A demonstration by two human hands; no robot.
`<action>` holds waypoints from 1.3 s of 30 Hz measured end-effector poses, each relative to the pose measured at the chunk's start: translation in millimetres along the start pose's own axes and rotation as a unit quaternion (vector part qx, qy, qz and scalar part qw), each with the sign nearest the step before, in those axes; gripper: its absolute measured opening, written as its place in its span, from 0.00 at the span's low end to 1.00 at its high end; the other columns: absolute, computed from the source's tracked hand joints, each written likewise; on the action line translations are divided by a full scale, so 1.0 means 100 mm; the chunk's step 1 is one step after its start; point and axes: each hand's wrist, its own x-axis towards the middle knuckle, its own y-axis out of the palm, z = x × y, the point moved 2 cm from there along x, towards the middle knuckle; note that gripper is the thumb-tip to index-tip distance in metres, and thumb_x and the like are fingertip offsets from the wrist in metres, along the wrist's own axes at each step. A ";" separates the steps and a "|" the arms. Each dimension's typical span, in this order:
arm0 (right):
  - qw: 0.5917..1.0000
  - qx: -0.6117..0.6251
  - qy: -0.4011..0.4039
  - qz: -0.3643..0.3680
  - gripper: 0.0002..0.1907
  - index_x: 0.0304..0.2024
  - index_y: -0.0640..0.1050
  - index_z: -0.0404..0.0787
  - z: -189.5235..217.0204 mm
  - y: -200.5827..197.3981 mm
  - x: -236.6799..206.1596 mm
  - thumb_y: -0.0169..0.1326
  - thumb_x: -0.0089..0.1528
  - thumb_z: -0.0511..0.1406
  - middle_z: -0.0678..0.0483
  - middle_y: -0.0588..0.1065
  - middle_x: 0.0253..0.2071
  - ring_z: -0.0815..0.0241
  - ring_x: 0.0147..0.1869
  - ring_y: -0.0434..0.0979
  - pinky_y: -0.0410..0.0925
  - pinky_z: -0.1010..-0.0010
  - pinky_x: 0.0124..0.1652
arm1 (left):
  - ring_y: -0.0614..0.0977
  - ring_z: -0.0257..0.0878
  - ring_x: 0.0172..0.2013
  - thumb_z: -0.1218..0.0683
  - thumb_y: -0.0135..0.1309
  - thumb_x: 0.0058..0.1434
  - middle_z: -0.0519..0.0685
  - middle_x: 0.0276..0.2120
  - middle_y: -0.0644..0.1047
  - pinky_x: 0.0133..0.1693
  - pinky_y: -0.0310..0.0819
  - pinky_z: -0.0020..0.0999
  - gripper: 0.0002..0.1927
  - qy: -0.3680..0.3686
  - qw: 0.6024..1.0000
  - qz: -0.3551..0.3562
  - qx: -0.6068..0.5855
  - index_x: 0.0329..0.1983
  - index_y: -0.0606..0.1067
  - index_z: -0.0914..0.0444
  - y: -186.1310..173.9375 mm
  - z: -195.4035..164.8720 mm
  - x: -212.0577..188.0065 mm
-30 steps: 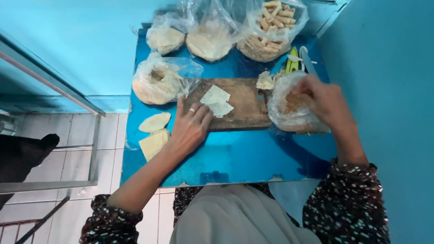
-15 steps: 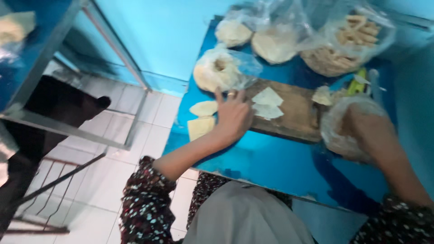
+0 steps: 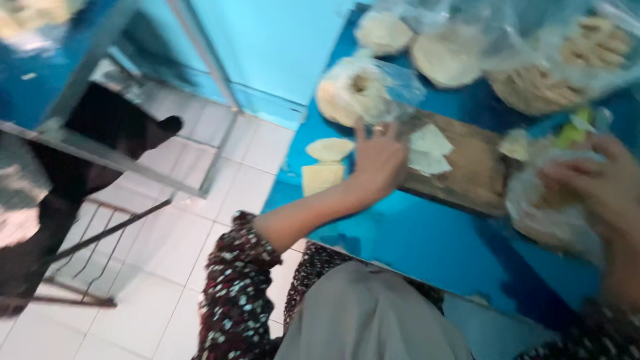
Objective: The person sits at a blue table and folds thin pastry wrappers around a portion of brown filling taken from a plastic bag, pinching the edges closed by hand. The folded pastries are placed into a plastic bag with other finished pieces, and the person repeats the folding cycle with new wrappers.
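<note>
White floor tiles [image 3: 167,280] show beside the glossy blue desk [image 3: 427,247], which carries a brown wooden cutting board [image 3: 473,167]. Beyond the board sit clear plastic bags of round pale flatbreads [image 3: 373,87]. On the board's near edge the left hand [image 3: 380,157] lies open and flat, fingers spread, just beside the cut pale dough pieces [image 3: 427,150]. Right of the board, the right hand [image 3: 600,190] closes around a crinkled clear plastic bag [image 3: 547,213]. Pressing the board firmly would probably keep it steady.

We note two folded pastries [image 3: 330,149] just left of the left hand [image 3: 380,157] fingers; filled plastic bags [image 3: 553,73] lie beyond them.
</note>
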 end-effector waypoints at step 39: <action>0.950 -0.100 -0.294 0.007 0.28 0.59 0.69 0.44 0.66 0.82 -0.02 0.65 0.58 0.35 0.54 0.81 0.37 0.56 0.41 0.84 0.72 0.64 0.39 | 0.78 0.50 0.44 0.58 0.58 0.60 0.50 0.34 0.76 0.56 0.60 0.56 0.03 0.029 0.983 -0.012 -0.179 0.35 0.75 0.61 -0.07 -0.21 0.20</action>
